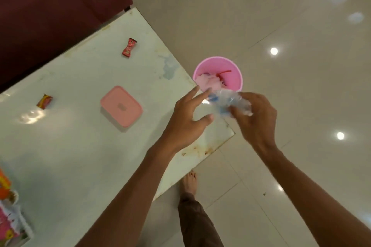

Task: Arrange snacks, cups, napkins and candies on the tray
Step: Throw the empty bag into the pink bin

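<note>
Bare foot (190, 181) and brown trouser leg (197, 224) stand on the tiled floor (281, 26) just off the table (66, 146) edge, nearest the camera. Snack packets (9, 212), orange and pink, sit at the table's near left edge, partly cut off; whether they rest on a tray is unclear. Both forearms reach out over the table's right corner. Left hand (185, 115) hovers above that corner, fingers (197, 98) spread and loose, tips touching a crumpled clear plastic wrapper (228, 103) with blue print. Right hand (256, 118) is past the table edge, over the floor, fingers pinched closed on the same wrapper. Pink lidded box (121, 106) lies mid-table, left of the hands. Small red-yellow candy (44, 101) lies further left on the table. Pink bin (217, 73) stands on the floor just beyond the table's right edge, directly past the wrapper, with pinkish scraps and a red strip inside. Red wrapped candy (129, 47) lies near the table's far edge. Dark red sofa (50, 6) sits beyond the table.
</note>
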`<move>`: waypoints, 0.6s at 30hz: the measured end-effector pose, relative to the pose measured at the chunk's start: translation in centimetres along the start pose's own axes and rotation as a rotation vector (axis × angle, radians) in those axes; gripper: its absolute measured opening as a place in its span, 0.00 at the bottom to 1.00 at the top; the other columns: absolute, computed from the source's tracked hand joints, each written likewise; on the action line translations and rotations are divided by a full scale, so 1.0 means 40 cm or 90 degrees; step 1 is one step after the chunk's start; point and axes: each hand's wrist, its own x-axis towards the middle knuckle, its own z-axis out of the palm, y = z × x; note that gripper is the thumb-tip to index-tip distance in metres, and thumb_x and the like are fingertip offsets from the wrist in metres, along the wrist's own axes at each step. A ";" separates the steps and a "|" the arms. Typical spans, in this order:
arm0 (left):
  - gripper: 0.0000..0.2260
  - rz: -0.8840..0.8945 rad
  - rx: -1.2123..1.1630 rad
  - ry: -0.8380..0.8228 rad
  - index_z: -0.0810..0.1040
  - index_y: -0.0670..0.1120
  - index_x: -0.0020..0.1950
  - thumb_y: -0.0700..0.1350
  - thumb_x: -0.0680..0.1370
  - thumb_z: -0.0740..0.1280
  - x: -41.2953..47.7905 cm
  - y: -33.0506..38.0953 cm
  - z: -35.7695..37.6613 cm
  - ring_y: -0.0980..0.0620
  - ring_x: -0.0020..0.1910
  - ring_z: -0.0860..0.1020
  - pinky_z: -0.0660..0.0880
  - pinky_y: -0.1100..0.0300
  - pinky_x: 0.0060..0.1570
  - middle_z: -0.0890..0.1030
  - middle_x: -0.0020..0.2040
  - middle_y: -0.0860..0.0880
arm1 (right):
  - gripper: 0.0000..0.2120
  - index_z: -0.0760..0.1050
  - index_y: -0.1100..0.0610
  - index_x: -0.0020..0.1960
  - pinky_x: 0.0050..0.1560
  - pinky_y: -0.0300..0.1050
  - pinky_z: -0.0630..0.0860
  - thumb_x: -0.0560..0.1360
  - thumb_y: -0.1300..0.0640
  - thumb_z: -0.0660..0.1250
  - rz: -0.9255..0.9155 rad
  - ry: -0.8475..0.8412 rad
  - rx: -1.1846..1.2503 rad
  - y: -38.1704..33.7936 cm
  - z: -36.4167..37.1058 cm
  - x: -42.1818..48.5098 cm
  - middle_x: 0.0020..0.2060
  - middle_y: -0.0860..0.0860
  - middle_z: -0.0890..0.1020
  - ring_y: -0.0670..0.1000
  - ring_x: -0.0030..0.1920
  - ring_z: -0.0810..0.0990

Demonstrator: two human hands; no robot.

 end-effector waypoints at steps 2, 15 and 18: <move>0.25 0.021 0.050 0.072 0.66 0.55 0.76 0.43 0.80 0.66 0.026 -0.005 0.010 0.56 0.76 0.62 0.64 0.56 0.73 0.64 0.78 0.55 | 0.16 0.82 0.58 0.57 0.47 0.19 0.61 0.70 0.57 0.76 0.058 0.022 -0.019 0.069 0.050 0.091 0.53 0.55 0.82 0.46 0.50 0.76; 0.29 0.115 0.674 0.007 0.55 0.54 0.81 0.62 0.81 0.50 0.165 -0.154 0.111 0.42 0.81 0.50 0.49 0.43 0.78 0.52 0.82 0.44 | 0.27 0.71 0.55 0.71 0.54 0.59 0.80 0.73 0.66 0.69 0.039 -0.158 -0.265 0.363 0.378 0.297 0.67 0.61 0.68 0.66 0.59 0.76; 0.29 0.125 0.644 0.021 0.56 0.54 0.80 0.62 0.81 0.52 0.159 -0.155 0.123 0.42 0.81 0.51 0.50 0.42 0.78 0.53 0.82 0.45 | 0.32 0.64 0.53 0.76 0.60 0.62 0.76 0.75 0.66 0.68 0.089 -0.203 -0.248 0.378 0.396 0.306 0.71 0.62 0.63 0.67 0.65 0.71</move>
